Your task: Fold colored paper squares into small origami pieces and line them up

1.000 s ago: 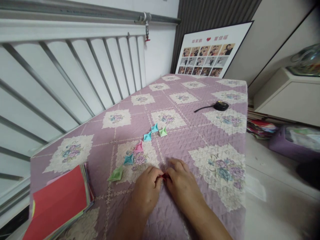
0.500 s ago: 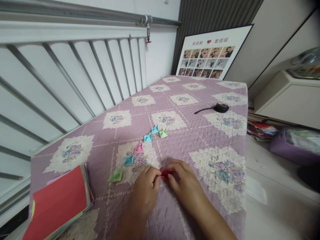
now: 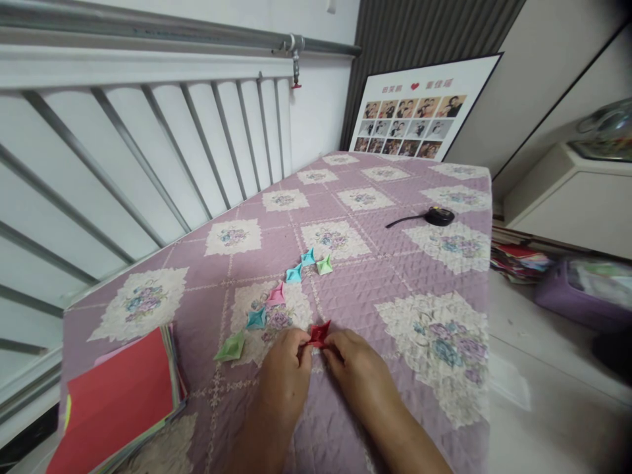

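Between my two hands is a small red folded paper piece point(image 3: 320, 334) with raised pointed corners. My left hand point(image 3: 286, 365) pinches its left corner between thumb and fingers. My right hand point(image 3: 356, 363) is closed at its right side, fingertips against the paper. A row of similar folded pieces runs up and away to the left: a green one point(image 3: 230, 347), a blue one point(image 3: 256, 319), a pink one point(image 3: 276, 294), two light blue ones point(image 3: 294, 273) and a light green one point(image 3: 324, 264).
A stack of coloured paper point(image 3: 121, 388), red sheet on top, lies at the left on the quilted floral cover point(image 3: 345, 289). A black tape measure point(image 3: 438, 216) with a strap lies farther right. A radiator point(image 3: 148, 151) lines the left side; a photo board point(image 3: 405, 112) stands behind.
The red paper has opened out into view, its corners now standing up. My right hand's fingers have drawn back from over it to its right side.
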`<state>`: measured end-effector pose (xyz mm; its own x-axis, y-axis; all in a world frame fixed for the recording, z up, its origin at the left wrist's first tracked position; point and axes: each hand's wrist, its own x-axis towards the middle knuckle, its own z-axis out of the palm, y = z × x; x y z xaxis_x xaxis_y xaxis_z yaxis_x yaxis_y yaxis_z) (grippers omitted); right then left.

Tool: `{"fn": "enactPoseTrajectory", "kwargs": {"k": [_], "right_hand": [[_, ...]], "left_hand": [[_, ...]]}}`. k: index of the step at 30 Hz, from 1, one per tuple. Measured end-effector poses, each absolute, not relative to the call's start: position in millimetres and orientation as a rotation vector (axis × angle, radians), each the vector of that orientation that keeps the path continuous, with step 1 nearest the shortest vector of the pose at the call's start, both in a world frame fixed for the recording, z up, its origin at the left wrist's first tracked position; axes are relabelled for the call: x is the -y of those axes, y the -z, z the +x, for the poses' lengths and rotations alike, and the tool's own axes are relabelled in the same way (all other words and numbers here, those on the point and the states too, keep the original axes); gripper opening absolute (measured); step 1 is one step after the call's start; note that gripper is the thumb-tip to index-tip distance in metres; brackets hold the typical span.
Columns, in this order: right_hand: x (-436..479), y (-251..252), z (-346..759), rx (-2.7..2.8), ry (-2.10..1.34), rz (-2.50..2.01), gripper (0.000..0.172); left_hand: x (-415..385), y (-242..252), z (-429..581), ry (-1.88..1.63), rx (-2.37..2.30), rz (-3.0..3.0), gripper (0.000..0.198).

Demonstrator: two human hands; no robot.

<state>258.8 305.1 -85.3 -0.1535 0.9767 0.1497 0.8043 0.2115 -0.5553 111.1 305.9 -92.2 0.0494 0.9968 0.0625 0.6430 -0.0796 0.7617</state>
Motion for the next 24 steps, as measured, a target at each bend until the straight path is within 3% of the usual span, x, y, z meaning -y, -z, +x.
{"fn": "enactPoseTrajectory", "kwargs": {"k": [9, 24], "right_hand": [[-309.5, 90.6, 256.8, 2.113, -0.42, -1.665, 0.02], [-360.5, 103.1, 259.0, 1.89, -0.322, -1.685, 0.016]], "left_hand": [[-308.2, 95.6, 110.4, -0.908, -1.675, 1.624, 0.02], [-316.1, 99.8, 106.3, -1.055, -1.635, 1.365, 0.019]]}}
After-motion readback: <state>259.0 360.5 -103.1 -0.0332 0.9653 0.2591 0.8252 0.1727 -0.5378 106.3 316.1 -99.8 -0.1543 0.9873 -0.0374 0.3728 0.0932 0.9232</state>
